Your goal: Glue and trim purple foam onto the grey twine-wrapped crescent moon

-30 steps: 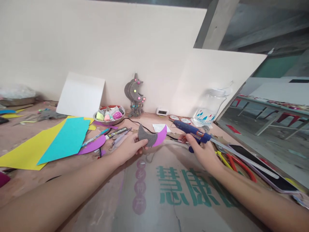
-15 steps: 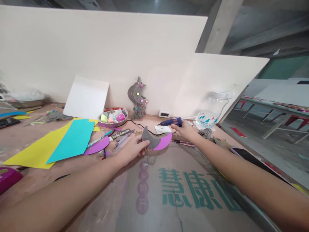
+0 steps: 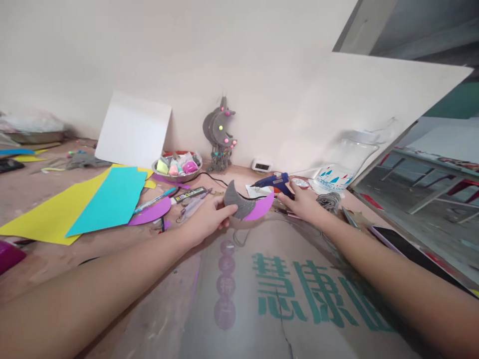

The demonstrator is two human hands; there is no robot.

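Note:
Between the thumb and fingers of my left hand (image 3: 211,217) is a purple crescent cutout (image 3: 260,206), held above the table. Grey cord (image 3: 239,202) covers its left part in close rows, leaving the right end bare purple. My right hand (image 3: 305,203) is closed at the handle of a blue hot glue gun (image 3: 275,180), whose nozzle points left, just behind the crescent. The fingers' far side is hidden. A small white sheet (image 3: 258,190) lies under the nozzle. To the right of my right hand lies a bundle of grey cord (image 3: 329,201).
A finished-looking grey moon ornament (image 3: 221,132) hangs against the wall. A metal bowl (image 3: 198,172) holds colourful lumps. Yellow (image 3: 48,219) and turquoise sheets (image 3: 107,202) lie left. A clear jug (image 3: 342,162) and a phone-like dark slab (image 3: 415,254) are right. Clear printed plastic (image 3: 239,309) covers the front.
The view has tipped down and shifted left. The glue gun's handle now shows, angled down toward my right hand. My left hand still holds the crescent much as before.

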